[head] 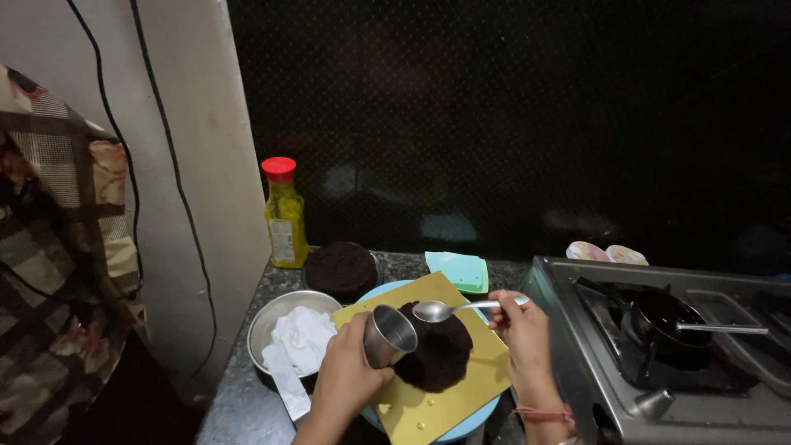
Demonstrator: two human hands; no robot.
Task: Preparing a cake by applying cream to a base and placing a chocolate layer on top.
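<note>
My left hand [346,372] grips a small steel cup [389,334], tilted toward a dark round cake [437,350]. The cake lies on a yellow square board [428,404] that rests on a light blue round plate [474,420]. My right hand [523,330] holds a metal spoon [449,309] level, its bowl just above the cake and close to the cup's mouth. A second dark cake [339,269] sits in a round tin behind the board.
A steel bowl [272,317] with white paper stands at the left. A yellow bottle with a red cap [284,216] is by the wall. Teal lids [458,270] lie behind. A gas stove [659,387] with a small dark pan [663,317] fills the right.
</note>
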